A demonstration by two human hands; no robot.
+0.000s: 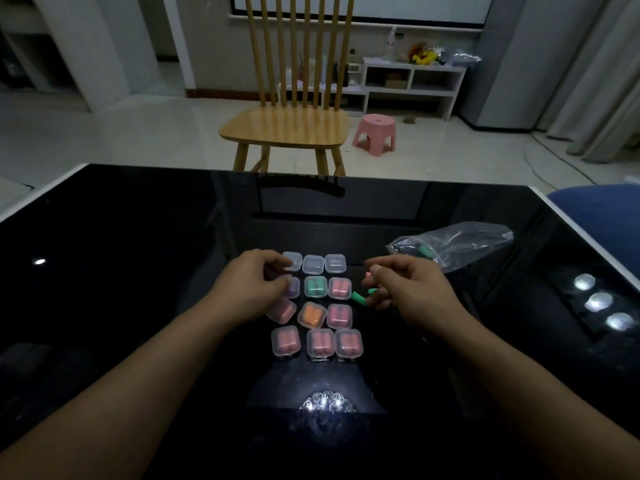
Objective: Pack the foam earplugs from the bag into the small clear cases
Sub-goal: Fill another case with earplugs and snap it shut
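Left hand (252, 282): fingers curled over far-left clear case (291, 260); actual grip cannot be told.
Cases: far row unfilled; jostling could scatter the grid.
Right hand (401, 289): fingers pinching green earplugs (362, 296), pink one; may drop.
Bag (460, 245): far right on tabletop (121, 271).

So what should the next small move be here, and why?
Probably open the far-left case under the left hand, so the right hand can drop in its green earplugs. The far row looks empty; the nearer cases already hold plugs.
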